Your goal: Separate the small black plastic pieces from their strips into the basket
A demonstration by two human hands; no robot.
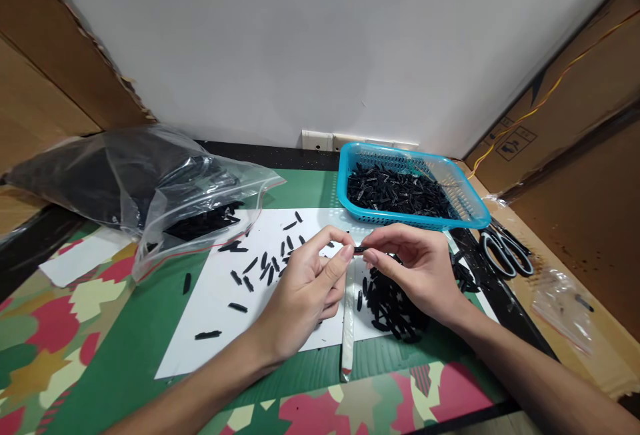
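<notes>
Hands meet over white paper sheet (220, 315) on green patterned table mat (135, 335): left hand (305, 295) and right hand (415, 275) each pinch one small black plastic piece (359, 249) between fingertips. Blue plastic basket (475, 211) behind; white wall (320, 48), cardboard sides.

Left hand (310, 288) and right hand (415, 268) meet fingertip to fingertip, pinching one small black plastic piece (359, 249) between them above a white sheet (210, 315). Loose black pieces (265, 267) scattered on sheet; pile (395, 305) under right hand. Blue basket (475, 205) of pieces behind; scissors (505, 251) beside it.
</notes>
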